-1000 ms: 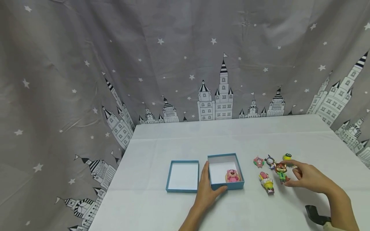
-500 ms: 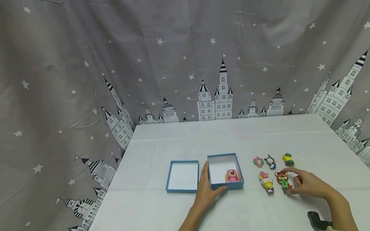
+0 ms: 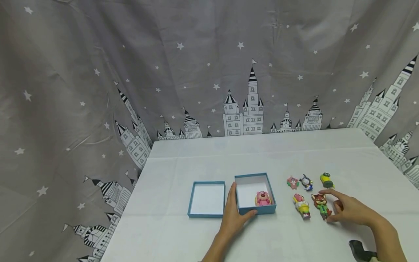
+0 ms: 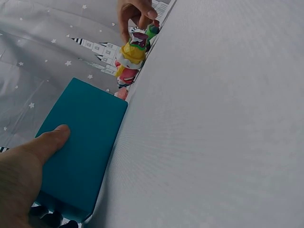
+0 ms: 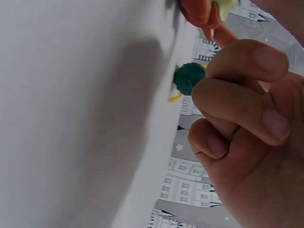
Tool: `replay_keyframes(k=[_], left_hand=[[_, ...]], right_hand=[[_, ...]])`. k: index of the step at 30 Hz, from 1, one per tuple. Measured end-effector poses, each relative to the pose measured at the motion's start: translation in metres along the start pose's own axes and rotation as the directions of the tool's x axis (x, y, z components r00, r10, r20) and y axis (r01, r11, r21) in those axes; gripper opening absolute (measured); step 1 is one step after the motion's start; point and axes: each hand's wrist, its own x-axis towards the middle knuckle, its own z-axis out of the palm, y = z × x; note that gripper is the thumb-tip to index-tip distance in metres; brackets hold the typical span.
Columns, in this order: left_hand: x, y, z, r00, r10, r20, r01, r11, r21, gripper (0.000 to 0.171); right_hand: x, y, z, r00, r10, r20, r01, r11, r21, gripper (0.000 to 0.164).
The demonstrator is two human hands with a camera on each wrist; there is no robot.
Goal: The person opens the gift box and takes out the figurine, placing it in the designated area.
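Observation:
In the head view my left hand holds a shallow blue box by its left side and front wall. Its thumb lies flat on the blue wall in the left wrist view. A pink bear figurine sits inside, at the box's front right. Farther right, my right hand pinches a fox figurine in green clothes between thumb and index finger, at its head and feet. The other fingers of that hand are curled in the right wrist view. Left of the fox lies a figurine with a yellow cone-like body.
A matching blue-rimmed lid lies left of the box, white inside up. Behind the fox are a small pink figurine, a dark-and-white one and a yellow-green one. A grey castle-print curtain hangs behind the table.
My right hand has shifted the fox figurine slightly toward me and to the right, uncovering the yellow-green figurine behind it. In the last half second it has barely moved. My left hand stays on the box.

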Motion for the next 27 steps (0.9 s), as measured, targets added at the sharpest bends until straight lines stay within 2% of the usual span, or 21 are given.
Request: replay_keyframes(k=[5,7,10,14,17,21,27], left_hand=[[0.0,-0.001,0.001,1.0,0.004,-0.003,-0.004,1.0,0.002,0.107],[0.0,-0.001,0.001,1.0,0.007,-0.007,-0.007,1.0,0.004,0.107],[0.0,-0.002,0.001,1.0,0.01,-0.012,-0.009,1.0,0.008,0.107],[0.001,-0.004,0.002,1.0,0.019,-0.015,-0.019,1.0,0.003,0.107],[0.001,-0.005,0.002,1.0,0.025,-0.017,-0.025,1.0,-0.007,0.107],[0.001,-0.004,0.001,1.0,0.019,-0.014,-0.019,1.0,-0.01,0.107],[0.001,-0.003,0.001,1.0,0.021,-0.005,-0.021,1.0,-0.008,0.106]], right_hand=[[-0.003,-0.013,-0.005,0.998,-0.012,-0.057,0.009,0.999,-0.053,0.082],[-0.002,-0.02,-0.006,0.995,-0.046,-0.093,0.04,0.997,-0.065,0.076],[0.004,-0.032,-0.006,0.977,-0.136,-0.164,0.126,0.989,-0.075,0.066],[0.016,-0.05,0.001,0.945,-0.258,-0.201,0.257,0.966,-0.031,0.051],[0.031,-0.062,0.011,0.93,-0.325,-0.173,0.336,0.941,0.037,0.044],[0.053,-0.072,0.03,0.91,-0.398,-0.116,0.408,0.91,0.073,0.04],[0.08,-0.079,0.053,0.904,-0.426,-0.021,0.426,0.898,0.115,0.04]])
